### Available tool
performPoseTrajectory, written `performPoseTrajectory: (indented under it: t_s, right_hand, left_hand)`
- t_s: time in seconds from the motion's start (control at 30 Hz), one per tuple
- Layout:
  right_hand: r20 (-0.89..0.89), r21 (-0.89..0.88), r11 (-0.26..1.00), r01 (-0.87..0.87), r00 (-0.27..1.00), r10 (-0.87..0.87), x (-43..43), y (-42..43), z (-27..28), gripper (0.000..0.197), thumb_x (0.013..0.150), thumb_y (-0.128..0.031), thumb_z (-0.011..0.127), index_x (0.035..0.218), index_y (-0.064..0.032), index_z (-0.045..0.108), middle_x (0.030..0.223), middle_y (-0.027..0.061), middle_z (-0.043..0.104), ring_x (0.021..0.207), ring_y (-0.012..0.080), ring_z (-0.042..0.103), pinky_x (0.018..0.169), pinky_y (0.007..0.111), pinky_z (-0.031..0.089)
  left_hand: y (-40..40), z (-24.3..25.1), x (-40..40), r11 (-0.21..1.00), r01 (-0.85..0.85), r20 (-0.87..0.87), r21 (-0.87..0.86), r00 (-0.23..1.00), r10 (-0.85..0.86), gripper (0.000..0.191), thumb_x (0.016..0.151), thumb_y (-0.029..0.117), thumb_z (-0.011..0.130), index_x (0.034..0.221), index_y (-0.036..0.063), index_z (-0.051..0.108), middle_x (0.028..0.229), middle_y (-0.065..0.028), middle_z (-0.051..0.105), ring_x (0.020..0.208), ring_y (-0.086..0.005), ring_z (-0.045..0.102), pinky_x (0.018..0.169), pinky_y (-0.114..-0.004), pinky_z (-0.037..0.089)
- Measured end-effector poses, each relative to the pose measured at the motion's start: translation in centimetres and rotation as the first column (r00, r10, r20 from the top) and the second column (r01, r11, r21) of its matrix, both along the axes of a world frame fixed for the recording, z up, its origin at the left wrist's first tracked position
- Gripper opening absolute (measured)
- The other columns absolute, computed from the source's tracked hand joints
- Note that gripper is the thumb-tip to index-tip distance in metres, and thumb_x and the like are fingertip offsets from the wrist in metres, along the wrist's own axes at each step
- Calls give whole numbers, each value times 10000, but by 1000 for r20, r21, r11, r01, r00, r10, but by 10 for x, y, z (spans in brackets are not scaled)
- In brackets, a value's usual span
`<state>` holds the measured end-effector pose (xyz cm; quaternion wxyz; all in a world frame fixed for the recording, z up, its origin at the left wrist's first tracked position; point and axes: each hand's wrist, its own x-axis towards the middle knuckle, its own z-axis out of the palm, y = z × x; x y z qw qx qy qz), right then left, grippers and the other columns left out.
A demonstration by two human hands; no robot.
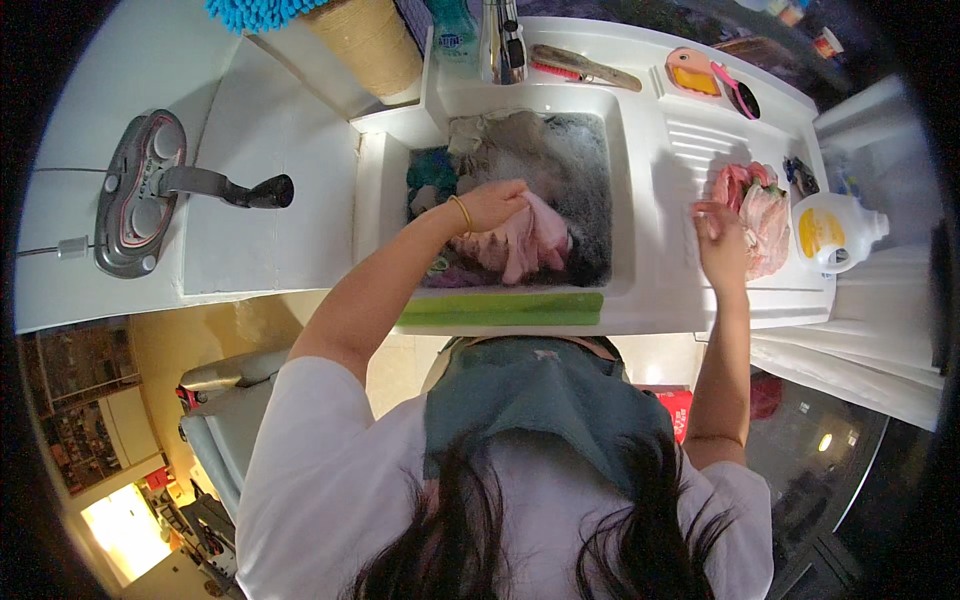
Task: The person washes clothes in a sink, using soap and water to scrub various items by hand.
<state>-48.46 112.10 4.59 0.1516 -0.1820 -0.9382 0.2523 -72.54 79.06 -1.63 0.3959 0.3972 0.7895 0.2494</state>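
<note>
My left hand [501,205] grips a pink cloth [545,236] by its upper edge, over the filled basin of a white laundry sink [622,187]. The cloth's lower part hangs among other wet garments, grey-beige [517,139] and dark teal [431,171], in foamy water [585,165]. On the right, my right hand [721,236] is at the left side of a crumpled pink garment [766,225] lying on the ribbed washboard [697,144]. Its fingers look loosely bent and apart, with nothing visible between them. Whether they touch the garment is hard to tell.
A green strip [499,309] lines the sink's front edge. Behind the basin are a faucet [501,45], a scrubbing brush [585,66] and a teal bottle [454,37]. A pink soap holder [691,73], hairbrush [739,91] and detergent jug [832,232] stand right; a grey device [142,191] lies left.
</note>
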Motion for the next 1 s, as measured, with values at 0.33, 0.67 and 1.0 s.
performPoseTrajectory:
  t_s: [0.33,0.67,1.0]
  right_hand:
    - [-303,-705,365,-608,724,619,-146,-169,-95,728,813,-300,776,1398,-76,406,1300,147,527,1245,263,470,1066,377,362]
    - [110,-494,725,-480,792,600,-184,-140,-160,838,797,-314,751,1453,-80,285,1350,232,481,1224,384,499,1016,442,432]
    - [418,24,883,-469,807,418,-127,-156,-187,800,806,-260,701,1464,-81,281,1463,259,276,1256,458,418,1008,481,434]
  left_hand:
    - [-3,158,21,659,-472,484,585,856,183,191,983,181,479,948,6,545,905,-54,631,835,-115,560,766,-257,473]
    - [-33,9,-40,901,-380,-391,210,812,434,445,897,291,633,1229,19,516,1159,-222,583,1086,-327,577,933,-411,465]
    - [10,-102,34,883,-143,-658,-447,721,-216,956,769,292,716,1554,245,174,1564,-224,160,1431,-411,169,1121,-480,231]
